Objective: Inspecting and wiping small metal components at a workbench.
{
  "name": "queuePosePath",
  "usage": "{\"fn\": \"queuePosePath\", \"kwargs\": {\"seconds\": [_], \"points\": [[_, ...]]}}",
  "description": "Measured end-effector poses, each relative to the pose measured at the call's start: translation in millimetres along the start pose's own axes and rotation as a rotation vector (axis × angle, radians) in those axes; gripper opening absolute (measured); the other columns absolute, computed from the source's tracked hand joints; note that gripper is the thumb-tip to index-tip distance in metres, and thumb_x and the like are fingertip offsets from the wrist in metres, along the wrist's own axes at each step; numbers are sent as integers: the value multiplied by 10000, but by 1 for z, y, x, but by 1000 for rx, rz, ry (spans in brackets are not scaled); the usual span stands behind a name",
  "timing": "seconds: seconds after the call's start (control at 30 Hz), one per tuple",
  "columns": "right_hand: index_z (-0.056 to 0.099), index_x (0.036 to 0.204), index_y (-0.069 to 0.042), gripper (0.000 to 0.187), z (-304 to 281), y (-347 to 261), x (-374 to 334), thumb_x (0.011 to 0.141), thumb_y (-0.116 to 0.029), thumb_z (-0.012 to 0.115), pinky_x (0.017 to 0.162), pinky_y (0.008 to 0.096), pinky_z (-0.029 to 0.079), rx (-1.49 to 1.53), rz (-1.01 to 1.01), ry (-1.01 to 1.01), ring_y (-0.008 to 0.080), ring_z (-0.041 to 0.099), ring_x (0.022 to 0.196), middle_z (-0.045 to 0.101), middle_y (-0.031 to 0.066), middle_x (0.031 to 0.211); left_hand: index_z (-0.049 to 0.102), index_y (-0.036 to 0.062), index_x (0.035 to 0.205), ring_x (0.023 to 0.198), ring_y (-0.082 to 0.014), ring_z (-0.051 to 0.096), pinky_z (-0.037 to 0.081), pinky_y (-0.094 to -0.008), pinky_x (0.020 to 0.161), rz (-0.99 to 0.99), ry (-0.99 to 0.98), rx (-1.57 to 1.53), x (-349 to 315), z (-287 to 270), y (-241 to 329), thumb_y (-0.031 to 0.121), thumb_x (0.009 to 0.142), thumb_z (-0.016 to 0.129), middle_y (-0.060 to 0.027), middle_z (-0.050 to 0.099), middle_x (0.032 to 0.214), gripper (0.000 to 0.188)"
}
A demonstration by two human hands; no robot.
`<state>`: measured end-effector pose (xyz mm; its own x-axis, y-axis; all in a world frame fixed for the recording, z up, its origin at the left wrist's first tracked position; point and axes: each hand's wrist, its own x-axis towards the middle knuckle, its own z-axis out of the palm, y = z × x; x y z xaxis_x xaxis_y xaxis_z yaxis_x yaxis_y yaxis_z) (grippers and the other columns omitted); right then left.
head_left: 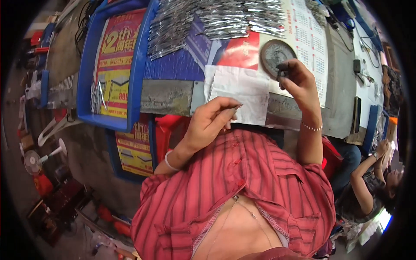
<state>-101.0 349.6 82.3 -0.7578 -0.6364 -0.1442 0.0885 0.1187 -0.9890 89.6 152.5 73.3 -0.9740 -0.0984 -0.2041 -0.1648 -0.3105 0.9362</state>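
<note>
My right hand (299, 81) is raised over the near right edge of a round dish (274, 48) with grey, dark-smeared contents. Its thumb and fingers are pinched together, their tips blackened, and anything between them is too small to name. Closer to my body, my left hand (212, 120) hovers by the near edge of a white cloth or paper sheet (242, 89). The left fingers are closed, with darkened tips; whatever they may hold is hidden. Rows of slim, shiny metal pieces (229, 19) lie along the far side of the bench.
A blue tray (135, 82) stands at the left, lined with a printed sheet and holding a few slim metal pieces (99, 96). Another blue tray (113, 158) sits lower beside a red stool (167, 128). A person (368, 186) sits at the right. A fan (34, 162) stands far left.
</note>
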Motion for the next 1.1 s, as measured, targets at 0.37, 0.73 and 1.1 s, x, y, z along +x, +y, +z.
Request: {"fn": "queuePosePath", "kwargs": {"seconds": [0.37, 0.73, 1.1], "points": [[493, 973, 12, 126, 68, -5, -39, 922, -81, 561, 638, 229, 480, 423, 6, -130, 110, 584, 694, 604, 81, 841, 557, -22, 1075, 721, -40, 538, 446, -171, 618, 78, -47, 146, 3, 10, 2, 12, 904, 574, -30, 595, 921, 175], [475, 953, 5, 160, 71, -12, -44, 942, -138, 544, 580, 206, 454, 464, 51, -179, 91, 553, 653, 586, 71, 809, 566, -32, 1045, 702, -44, 540, 445, -174, 587, 163, -72, 228, -1, 7, 3, 1, 895, 579, -40, 595, 915, 154], [471, 951, 5, 136, 78, -13, -47, 941, -112, 539, 564, 203, 447, 378, 47, -128, 80, 542, 647, 573, 60, 792, 609, -18, 944, 734, -138, 632, 496, -262, 639, 176, 7, 298, 0, 9, 6, 24, 839, 638, -95, 643, 829, 117]]}}
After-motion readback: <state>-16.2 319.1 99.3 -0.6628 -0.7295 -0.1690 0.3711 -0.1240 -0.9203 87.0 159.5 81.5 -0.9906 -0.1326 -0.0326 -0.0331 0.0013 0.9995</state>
